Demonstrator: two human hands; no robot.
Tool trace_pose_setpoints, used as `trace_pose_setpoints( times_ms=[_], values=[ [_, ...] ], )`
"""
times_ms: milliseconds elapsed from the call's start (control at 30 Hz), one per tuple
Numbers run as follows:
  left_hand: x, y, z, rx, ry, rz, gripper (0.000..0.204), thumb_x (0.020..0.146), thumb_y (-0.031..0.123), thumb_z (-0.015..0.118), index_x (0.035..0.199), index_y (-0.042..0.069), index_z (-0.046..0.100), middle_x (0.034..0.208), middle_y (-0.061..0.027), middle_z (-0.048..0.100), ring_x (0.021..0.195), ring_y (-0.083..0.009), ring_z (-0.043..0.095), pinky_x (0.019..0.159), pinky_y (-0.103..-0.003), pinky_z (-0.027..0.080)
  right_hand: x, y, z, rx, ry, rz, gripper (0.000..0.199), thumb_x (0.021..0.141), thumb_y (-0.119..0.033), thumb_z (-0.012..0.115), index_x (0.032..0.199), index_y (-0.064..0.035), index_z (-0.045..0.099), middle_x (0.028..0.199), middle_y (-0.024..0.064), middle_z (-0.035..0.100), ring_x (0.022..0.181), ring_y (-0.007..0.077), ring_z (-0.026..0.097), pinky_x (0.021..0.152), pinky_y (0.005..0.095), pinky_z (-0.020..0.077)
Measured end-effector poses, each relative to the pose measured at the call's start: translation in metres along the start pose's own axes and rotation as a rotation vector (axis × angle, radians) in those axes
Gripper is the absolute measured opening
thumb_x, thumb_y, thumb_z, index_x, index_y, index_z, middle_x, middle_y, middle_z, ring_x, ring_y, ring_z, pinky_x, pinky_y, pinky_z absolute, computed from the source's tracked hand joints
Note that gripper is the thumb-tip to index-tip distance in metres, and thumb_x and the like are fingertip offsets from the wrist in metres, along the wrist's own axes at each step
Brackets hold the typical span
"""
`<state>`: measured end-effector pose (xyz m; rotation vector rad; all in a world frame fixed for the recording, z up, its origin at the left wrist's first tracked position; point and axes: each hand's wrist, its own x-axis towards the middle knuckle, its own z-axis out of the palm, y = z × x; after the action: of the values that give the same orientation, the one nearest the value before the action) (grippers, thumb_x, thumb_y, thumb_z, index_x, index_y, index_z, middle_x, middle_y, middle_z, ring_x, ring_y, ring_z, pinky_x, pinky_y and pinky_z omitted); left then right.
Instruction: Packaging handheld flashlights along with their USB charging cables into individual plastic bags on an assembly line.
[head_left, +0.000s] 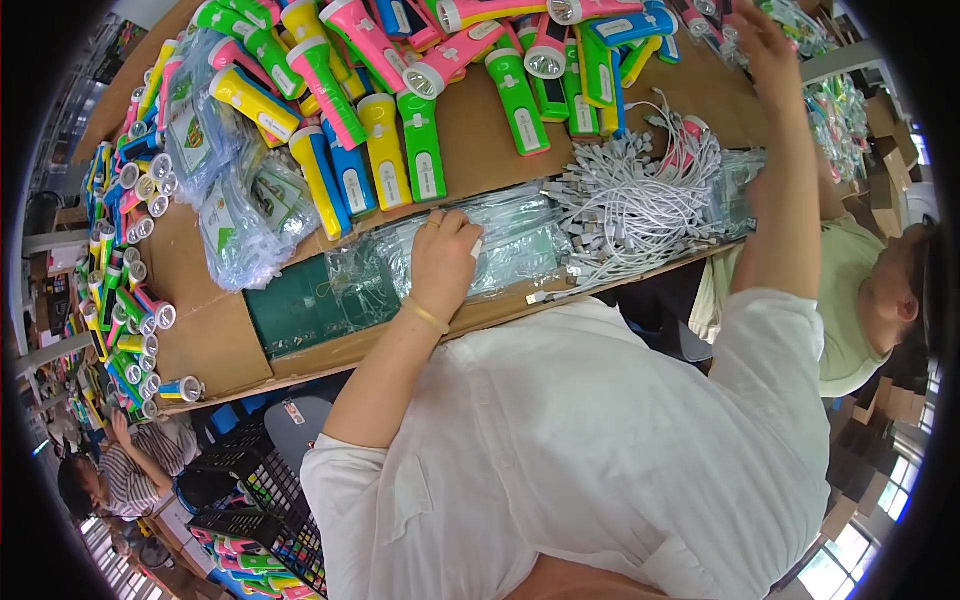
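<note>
Many flashlights (425, 150) lie beyond the left hand (443, 258) touching clear bags (520, 245) and near the right hand (768, 55), grips unclear.

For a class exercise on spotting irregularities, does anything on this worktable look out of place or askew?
Mildly: the white cables lie tangled, and one plug sticks out near the front edge of the table, apart from most others.

The torches (421, 150) were of smooth, lightly glossy plastic, their lenses (546, 63) clear and shiny. The sleeves (515, 222) and bags (250, 235) were thin, glossy, wrinkled plastic. Smooth, plastic-coated cables (640, 190) ended in metal-tipped plugs (537, 297). The tabletop (205, 340) was matt cardboard; the shirt (600, 420), soft matt cloth; the crate (262, 460), plastic.
</note>
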<state>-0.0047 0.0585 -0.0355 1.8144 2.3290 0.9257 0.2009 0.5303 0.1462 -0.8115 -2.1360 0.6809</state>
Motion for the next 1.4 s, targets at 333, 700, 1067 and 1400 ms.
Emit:
trace_pose_setpoints(
  times_ms=[333, 700, 1067, 1400],
  values=[
    [-0.018, 0.016, -0.01, -0.338, 0.01, -0.251, 0.023, 0.08, -0.007, 0.066, 0.102, -0.001, 0.065, 0.094, -0.018, 0.062, 0.084, -0.0373, 0.063, 0.074, -0.04, 0.053, -0.243, -0.138, 0.213, -0.009, -0.825, -0.455, 0.015, 0.082, -0.019, 0.076, 0.093, -0.0096, 0.073, 0.093, 0.0072, 0.068, 0.1, 0.0273, 0.065, 0.088, 0.0427, 0.0505],
    [-0.057, 0.01, -0.048, -0.393, 0.125, -0.469, 0.01, 0.092, 0.003, 0.067, 0.101, 0.0, 0.069, 0.089, -0.0124, 0.066, 0.078, -0.0214, 0.064, 0.073, -0.03, 0.052, -0.231, -0.123, 0.204, 0.053, -0.847, -0.419, 0.015, 0.084, -0.012, 0.073, 0.098, -0.0097, 0.07, 0.093, 0.0082, 0.068, 0.092, 0.0327, 0.065, 0.081, 0.0448, 0.052],
    [-0.064, 0.024, -0.054, -0.604, 0.16, -0.581, 0.018, 0.091, 0.001, 0.07, 0.108, 0.001, 0.07, 0.092, -0.0116, 0.071, 0.078, -0.0139, 0.065, 0.072, -0.027, 0.052, -0.249, -0.147, 0.232, 0.336, -0.891, -0.583, 0.025, 0.083, -0.005, 0.071, 0.105, -0.0138, 0.069, 0.095, 0.0044, 0.063, 0.095, 0.0277, 0.063, 0.085, 0.0398, 0.0505],
    [-0.058, 0.017, -0.057, -0.263, 0.0, -0.168, 0.018, 0.08, -0.003, 0.067, 0.096, 0.004, 0.069, 0.092, -0.0137, 0.066, 0.084, -0.0339, 0.065, 0.073, -0.041, 0.053, -0.219, -0.117, 0.198, -0.173, -1.119, -0.491, 0.018, 0.085, -0.017, 0.075, 0.1, -0.0098, 0.069, 0.102, 0.008, 0.066, 0.094, 0.0306, 0.066, 0.08, 0.0435, 0.0538]
  ],
)
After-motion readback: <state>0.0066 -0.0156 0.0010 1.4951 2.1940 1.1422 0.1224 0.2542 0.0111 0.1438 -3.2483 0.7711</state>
